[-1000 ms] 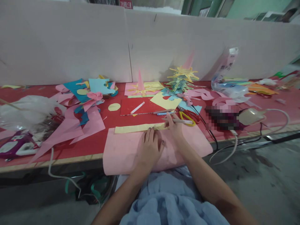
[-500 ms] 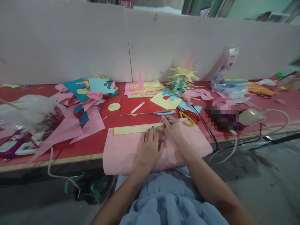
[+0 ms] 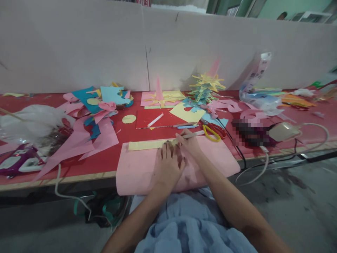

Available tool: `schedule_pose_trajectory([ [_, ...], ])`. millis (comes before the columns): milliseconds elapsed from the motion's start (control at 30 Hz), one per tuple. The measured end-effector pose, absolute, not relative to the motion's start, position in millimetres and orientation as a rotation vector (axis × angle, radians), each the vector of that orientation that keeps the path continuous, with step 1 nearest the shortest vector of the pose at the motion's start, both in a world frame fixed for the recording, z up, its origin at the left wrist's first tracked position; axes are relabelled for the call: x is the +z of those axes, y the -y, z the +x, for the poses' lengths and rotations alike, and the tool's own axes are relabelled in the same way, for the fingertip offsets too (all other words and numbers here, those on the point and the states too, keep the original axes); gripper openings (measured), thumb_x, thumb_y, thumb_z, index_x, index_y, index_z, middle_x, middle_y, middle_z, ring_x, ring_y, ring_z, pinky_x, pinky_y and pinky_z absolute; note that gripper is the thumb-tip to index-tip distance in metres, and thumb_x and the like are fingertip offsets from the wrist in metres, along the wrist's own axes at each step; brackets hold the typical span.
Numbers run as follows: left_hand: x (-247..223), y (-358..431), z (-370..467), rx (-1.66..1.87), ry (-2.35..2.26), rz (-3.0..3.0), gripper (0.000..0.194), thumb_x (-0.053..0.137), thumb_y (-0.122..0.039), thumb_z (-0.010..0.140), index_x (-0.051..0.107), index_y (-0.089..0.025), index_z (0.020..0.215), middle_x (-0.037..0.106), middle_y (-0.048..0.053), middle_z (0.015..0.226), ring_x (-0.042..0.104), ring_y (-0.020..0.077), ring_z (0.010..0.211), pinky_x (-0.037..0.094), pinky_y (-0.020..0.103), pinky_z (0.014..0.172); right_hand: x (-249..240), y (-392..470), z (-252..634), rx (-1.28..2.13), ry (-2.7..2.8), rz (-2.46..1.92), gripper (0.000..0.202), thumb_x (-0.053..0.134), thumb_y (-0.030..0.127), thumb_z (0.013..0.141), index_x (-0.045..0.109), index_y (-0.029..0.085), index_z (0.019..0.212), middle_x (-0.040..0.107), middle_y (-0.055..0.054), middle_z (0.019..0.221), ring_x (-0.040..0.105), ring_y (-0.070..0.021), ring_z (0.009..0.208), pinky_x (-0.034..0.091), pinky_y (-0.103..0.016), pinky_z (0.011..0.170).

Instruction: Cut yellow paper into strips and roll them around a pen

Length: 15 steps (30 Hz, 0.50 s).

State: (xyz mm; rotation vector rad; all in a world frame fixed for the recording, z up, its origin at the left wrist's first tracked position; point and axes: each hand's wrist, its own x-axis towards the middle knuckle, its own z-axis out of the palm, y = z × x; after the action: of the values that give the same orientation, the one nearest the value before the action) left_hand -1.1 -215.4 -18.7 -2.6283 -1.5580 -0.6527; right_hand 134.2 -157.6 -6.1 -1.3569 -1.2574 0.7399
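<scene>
A large pink paper sheet (image 3: pixel 139 172) lies at the table's front edge and curls down over it. Along its top edge rests a pale yellow paper strip (image 3: pixel 143 144). My left hand (image 3: pixel 170 163) is flat on the pink sheet, fingers stretched, with the fingertips on the strip's lower edge. In my right hand (image 3: pixel 188 142) a light-coloured pen (image 3: pixel 198 133) is pinched, its tip end hidden by the fingers at the strip. Just beyond that hand lie scissors with yellow and red handles (image 3: pixel 212 133).
Several pens (image 3: pixel 185 125) and a white marker (image 3: pixel 155 120) lie behind the sheet. A paper tree (image 3: pixel 205 88) and a pink cone (image 3: pixel 159 92) stand further back. Pink and blue scraps (image 3: pixel 101 135) and a purple glue gun (image 3: pixel 19 163) are left. Cables (image 3: pixel 265 165) hang at right.
My right hand has shifted slightly left along the yellow strip with the pen. My left hand stays in nearly the same place, pressing down.
</scene>
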Motion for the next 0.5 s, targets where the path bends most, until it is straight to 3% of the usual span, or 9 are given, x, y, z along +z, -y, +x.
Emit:
schedule_pose_trajectory([
  [500,-21.5,215.0,-0.4,-0.674,1.554,-2.597,0.051,0.044,-0.04,0.09,0.049,-0.013,0.134,0.042,0.018,0.145,0.037,0.0314,0.134,0.032,0.05,0.107,-0.2,162.3,132.2,0.702,1.34,-1.483,0.028,0.054,0.04,0.076,0.036,0.024,0.062,0.045,0.006,0.046,0.043,-0.0125,0.045,0.034,-0.026,0.049],
])
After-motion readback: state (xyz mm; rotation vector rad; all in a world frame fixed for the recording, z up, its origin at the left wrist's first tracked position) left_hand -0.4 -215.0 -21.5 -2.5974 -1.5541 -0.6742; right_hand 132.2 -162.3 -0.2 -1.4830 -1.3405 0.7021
